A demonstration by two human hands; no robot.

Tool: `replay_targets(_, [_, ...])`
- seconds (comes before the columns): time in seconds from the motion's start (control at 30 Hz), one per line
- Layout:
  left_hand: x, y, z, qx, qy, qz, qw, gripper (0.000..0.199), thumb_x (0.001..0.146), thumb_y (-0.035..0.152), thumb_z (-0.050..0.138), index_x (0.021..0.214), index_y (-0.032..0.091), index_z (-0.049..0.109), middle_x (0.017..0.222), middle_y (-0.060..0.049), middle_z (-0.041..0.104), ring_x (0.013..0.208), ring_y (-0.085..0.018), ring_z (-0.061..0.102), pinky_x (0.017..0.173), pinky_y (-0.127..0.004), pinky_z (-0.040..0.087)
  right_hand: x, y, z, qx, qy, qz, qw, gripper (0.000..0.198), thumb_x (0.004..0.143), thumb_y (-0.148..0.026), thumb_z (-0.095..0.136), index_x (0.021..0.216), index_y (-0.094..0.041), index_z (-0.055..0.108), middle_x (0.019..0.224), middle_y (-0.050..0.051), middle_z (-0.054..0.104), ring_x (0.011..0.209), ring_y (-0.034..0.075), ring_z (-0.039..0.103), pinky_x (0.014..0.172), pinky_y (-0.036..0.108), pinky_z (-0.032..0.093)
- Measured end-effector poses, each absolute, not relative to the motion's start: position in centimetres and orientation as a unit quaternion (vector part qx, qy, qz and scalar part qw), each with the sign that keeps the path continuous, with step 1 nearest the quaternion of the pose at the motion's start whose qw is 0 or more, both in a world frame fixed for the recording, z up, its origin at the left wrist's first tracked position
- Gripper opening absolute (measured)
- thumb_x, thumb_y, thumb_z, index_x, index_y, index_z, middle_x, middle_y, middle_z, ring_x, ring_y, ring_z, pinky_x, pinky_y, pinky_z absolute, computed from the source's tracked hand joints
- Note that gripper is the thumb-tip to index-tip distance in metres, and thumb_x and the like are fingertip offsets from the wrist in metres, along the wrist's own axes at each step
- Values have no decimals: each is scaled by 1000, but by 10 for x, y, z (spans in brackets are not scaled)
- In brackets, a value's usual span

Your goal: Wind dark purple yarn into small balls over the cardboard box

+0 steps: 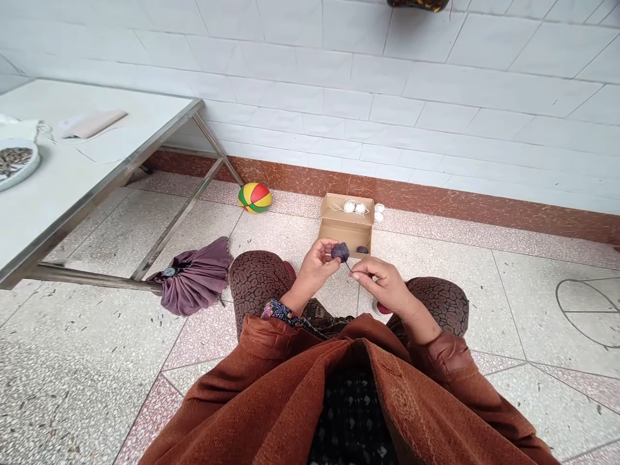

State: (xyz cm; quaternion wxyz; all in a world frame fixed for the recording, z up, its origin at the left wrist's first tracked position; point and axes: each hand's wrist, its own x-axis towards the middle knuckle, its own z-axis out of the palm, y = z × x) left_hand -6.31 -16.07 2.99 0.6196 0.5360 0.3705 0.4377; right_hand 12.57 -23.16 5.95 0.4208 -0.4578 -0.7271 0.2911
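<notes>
Our left hand [317, 263] has its grip closed around a dark yarn ball [340, 252]. Our right hand [388, 287] pinches its strand [347, 265], near an open cardboard box [341, 230].

seemingly a home: white tiled wall [290, 90], speckled floor [97, 361], colourful ball [254, 197], purple umbrella [201, 278]

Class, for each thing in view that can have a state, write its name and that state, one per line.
Dark yarn ball: wound, strand pulled out
Left hand: grasping the dark yarn ball
Right hand: pinching the strand
Cardboard box: open, lid folded back
White balls: in the lid, strands loose
Purple umbrella: closed, folds loose
Multicoloured ball: round, looks inflated
White dish: holding dark pieces
</notes>
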Motion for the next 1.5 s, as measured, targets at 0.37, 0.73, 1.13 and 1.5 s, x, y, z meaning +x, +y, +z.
replay_targets(0.37, [-65, -175, 37, 567, 198, 308, 738, 45, 76, 24, 84, 114, 23, 59, 109, -5, 68, 100, -17, 65, 93, -33, 49, 141, -180, 58, -512, -653, 285, 480, 29, 99, -48, 65, 87, -23, 72, 82, 3, 69, 77, 19, 62, 75, 33, 50])
replay_targets(0.73, [-68, -173, 48, 505, 176, 402, 743, 54, 78, 30, 87, 128, 24, 68, 119, -8, 73, 107, -19, 68, 93, -30, 51, 136, -217, -35, -604, -594, 376, 375, 34, 97, -52, 58, 88, -23, 73, 77, 2, 70, 77, 21, 66, 76, 33, 53])
replay_targets(1.13, [-71, -161, 38, 560, 359, 432, 609, 40, 74, 19, 77, 114, 19, 69, 114, -7, 72, 98, -17, 68, 96, -34, 53, 125, -269, 60, -420, -828, 224, 296, 31, 112, -35, 47, 108, -23, 76, 83, 5, 72, 73, 17, 66, 66, 28, 51])
replay_targets(1.5, [-64, -182, 45, 572, 170, 335, 729, 63, 78, 20, 82, 136, 26, 60, 122, -9, 71, 109, -20, 68, 96, -34, 52, 143, -205, 64, -523, -674, 222, 472, 32, 105, -48, 58, 89, -23, 72, 84, 4, 74, 79, 19, 68, 76, 32, 53])
